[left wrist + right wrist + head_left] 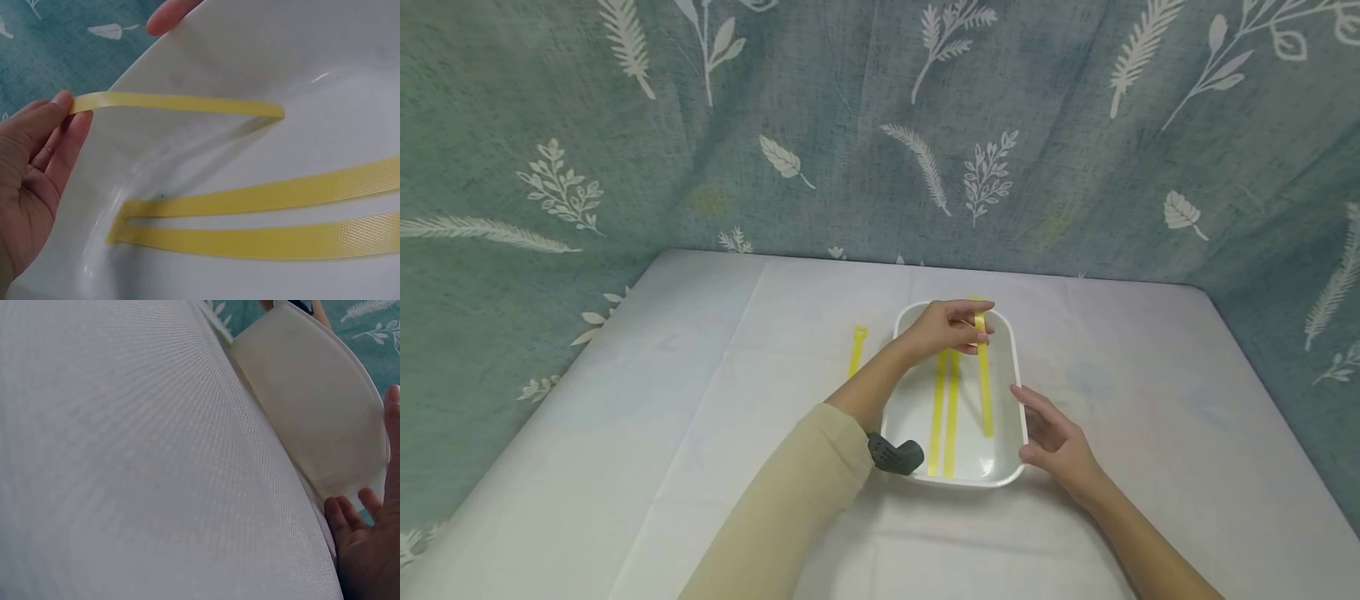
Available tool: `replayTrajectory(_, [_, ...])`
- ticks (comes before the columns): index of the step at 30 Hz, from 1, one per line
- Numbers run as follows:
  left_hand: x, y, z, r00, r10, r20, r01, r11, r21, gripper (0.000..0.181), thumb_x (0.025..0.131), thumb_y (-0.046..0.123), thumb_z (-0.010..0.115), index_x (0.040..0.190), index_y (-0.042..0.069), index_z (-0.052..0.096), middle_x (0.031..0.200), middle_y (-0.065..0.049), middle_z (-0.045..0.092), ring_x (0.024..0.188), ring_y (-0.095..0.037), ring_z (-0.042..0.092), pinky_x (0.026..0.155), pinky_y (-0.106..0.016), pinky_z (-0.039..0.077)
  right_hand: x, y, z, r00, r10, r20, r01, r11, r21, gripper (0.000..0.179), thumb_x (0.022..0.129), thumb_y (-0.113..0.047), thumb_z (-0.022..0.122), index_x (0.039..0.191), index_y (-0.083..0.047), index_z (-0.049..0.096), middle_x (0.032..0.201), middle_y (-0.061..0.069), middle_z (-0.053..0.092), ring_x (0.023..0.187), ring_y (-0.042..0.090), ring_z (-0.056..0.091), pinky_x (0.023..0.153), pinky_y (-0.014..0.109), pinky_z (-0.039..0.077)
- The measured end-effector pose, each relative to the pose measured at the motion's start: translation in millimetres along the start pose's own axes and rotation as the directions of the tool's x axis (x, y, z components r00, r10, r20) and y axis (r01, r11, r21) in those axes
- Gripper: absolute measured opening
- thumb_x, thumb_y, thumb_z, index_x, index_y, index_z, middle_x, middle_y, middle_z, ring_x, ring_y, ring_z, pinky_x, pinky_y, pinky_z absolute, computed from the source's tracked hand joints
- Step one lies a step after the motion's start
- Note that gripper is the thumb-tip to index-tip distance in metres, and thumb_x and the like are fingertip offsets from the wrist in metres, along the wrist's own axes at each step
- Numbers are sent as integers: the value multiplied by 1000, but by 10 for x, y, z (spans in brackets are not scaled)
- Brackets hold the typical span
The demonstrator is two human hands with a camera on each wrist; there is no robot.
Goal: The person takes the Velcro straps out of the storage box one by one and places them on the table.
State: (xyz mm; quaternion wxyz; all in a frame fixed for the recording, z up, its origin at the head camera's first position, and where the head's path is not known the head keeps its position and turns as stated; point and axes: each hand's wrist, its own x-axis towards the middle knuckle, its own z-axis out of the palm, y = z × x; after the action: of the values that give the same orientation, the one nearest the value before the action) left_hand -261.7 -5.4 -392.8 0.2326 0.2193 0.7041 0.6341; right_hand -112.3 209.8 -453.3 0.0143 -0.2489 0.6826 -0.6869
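Left hand: the left hand (951, 327) is held over the tray's far end, with a yellow strip (986, 392) pinched between thumb and fingers.
Held strip: it is slanted down inside the tray, toward the right wall; whether its lower end touches the floor cannot be told.
Right hand: the right hand (1060, 442) is spread fairly wide at the tray's right edge; by the right wrist view, fingertips are shown against the outer wall.
Tray: the white tray (906, 400) is set between the table's far corners, nearer the far edge.
Paired strips: two yellow strips (951, 417) are laid lengthwise on the tray floor; only by the left wrist view are their textured surface and meeting far ends clearly shown.
Outside strip: another strip (856, 354), shown by the head view, is laid on the table (700, 458) beyond the tray's left edge, partly covered by the left forearm.
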Motion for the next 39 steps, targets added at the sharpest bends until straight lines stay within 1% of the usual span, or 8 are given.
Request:
replayTrajectory(7, [-25, 23, -14, 999, 53, -6, -53, 998, 37, 67, 81, 1, 71, 142, 12, 44, 129, -11, 59, 85, -10, 63, 80, -29, 55, -7, 2, -3, 1000, 19, -2, -19, 1000, -14, 66, 87, -8, 68, 143, 2, 35, 147, -1, 38, 129, 10, 45, 101, 19, 39])
replayTrajectory(14, [-14, 39, -17, 998, 54, 15, -53, 998, -22, 81, 81, -2, 71, 148, 17, 32, 141, -6, 48, 114, -20, 59, 79, -33, 56, -11, -4, -19, 1000, 20, -15, -20, 999, -27, 66, 86, -9, 68, 143, 3, 35, 145, -9, 40, 127, 9, 47, 100, 20, 40])
replayTrajectory(18, [-19, 39, -34, 997, 55, 50, -50, 995, -88, 85, 81, -6, 69, 150, 21, 28, 148, -3, 40, 121, -26, 54, 76, -36, 57, -7, -2, -25, 1000, 20, -17, -21, 999, -30, 67, 86, -11, 69, 143, 3, 35, 145, -9, 40, 126, 8, 47, 100, 19, 40])
replayTrajectory(21, [-39, 65, -57, 996, 64, 65, -56, 991, -119, 86, 81, -8, 68, 150, 24, 28, 150, 1, 38, 122, -23, 54, 75, -36, 57, -4, 2, -24, 999, 26, -20, -27, 999, -37, 67, 86, -11, 69, 143, 2, 36, 145, -9, 40, 126, 8, 47, 100, 19, 40])
replayTrajectory(27, [-88, 161, -153, 993, 85, 87, -71, 986, -149, 88, 81, -11, 66, 150, 26, 26, 151, 2, 36, 119, -23, 57, 72, -33, 57, 7, 22, -25, 1000, 19, -15, -19, 1000, -23, 67, 85, -8, 69, 143, 2, 36, 145, -6, 40, 127, 9, 46, 101, 19, 39])
replayTrajectory(34, [-182, 302, -284, 996, 77, 47, -69, 986, -151, 89, 79, -11, 67, 149, 28, 28, 149, 7, 38, 116, -24, 59, 74, -39, 57, 16, 26, -34, 1000, -1, -8, 1, 1000, -10, 68, 86, -14, 69, 142, 4, 36, 145, -7, 41, 127, 8, 47, 101, 19, 39])
replayTrajectory(36, [-217, 334, -332, 996, 77, 36, -71, 988, -138, 88, 80, -11, 67, 149, 28, 29, 150, 6, 37, 115, -24, 60, 74, -40, 57, 18, 25, -32, 1000, -3, -9, 3, 1000, -12, 68, 86, -15, 69, 142, 4, 36, 146, -4, 40, 127, 9, 47, 101, 20, 39])
replayTrajectory(39, [-278, 373, -415, 997, 73, 26, -69, 990, -127, 88, 80, -10, 67, 150, 26, 27, 151, 5, 35, 112, -24, 61, 70, -36, 58, 17, 24, -27, 1000, 2, -8, -2, 1000, -11, 68, 87, -16, 69, 142, 4, 35, 145, -5, 40, 127, 9, 47, 101, 20, 39])
